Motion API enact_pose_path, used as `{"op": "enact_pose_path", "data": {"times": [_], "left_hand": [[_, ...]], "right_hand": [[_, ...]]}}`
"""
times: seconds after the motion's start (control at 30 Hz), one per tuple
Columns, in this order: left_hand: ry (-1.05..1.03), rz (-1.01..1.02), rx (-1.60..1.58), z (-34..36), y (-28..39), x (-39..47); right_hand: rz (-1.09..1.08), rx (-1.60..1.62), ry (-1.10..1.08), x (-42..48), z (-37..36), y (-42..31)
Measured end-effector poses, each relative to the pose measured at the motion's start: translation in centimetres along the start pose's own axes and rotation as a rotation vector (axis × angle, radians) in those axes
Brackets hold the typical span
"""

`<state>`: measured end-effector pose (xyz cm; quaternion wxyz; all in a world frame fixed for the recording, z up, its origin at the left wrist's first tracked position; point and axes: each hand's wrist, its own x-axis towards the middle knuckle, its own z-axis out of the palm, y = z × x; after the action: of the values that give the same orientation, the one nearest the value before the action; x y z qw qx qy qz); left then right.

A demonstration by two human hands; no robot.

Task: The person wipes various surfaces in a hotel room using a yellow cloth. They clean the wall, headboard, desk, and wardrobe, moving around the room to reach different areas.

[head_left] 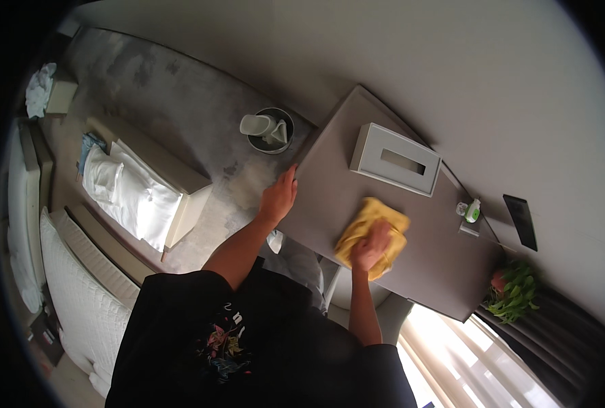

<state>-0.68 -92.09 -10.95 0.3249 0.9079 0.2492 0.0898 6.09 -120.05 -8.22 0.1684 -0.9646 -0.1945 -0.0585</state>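
Observation:
My right hand (371, 247), slightly blurred, presses down on a folded yellow cloth (391, 217) on the brown desk top (328, 199). The fingers lie over the middle of the cloth. At the desk's left edge is my left hand (279, 198), its fingertips by the corner of the edge; whether they grip it is unclear. Beyond the cloth stands a pale grey tissue box (404, 158) with a long slot, no tissue showing at its opening.
A green-and-white bottle (472, 210) and a small clear glass item (461, 208) stand near the wall. A leafy plant (514, 296) is at the desk's right end. A round bin (288, 120) stands on the carpet; a bench (154, 163) bears white bedding. A chair (356, 290) is by the desk.

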Motion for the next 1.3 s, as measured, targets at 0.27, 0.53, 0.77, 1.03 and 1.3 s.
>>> {"op": "enact_pose_path", "data": {"times": [0.27,0.53,0.77,1.03,1.3], "left_hand": [[-0.064,-0.061,-0.040,0.1,0.2,0.1],[-0.042,-0.032,-0.025,0.0,0.1,0.0],[-0.143,-0.144,-0.097,-0.6,-0.3,-0.1],[-0.258,-0.270,-0.483,0.2,-18.6,-12.3],[-0.160,-1.087,-0.469,-5.5,-30.0,-31.5]], "right_hand": [[0.357,-0.135,0.184,-1.0,2.0,-4.8],[0.174,0.036,0.090,-1.7,0.5,-1.9],[0.252,-0.050,0.018,-2.3,-0.9,-1.7],[0.192,0.044,-0.163,-8.9,-2.2,-5.1],[0.169,-0.070,-0.278,-6.6,-2.0,-4.7]]}}
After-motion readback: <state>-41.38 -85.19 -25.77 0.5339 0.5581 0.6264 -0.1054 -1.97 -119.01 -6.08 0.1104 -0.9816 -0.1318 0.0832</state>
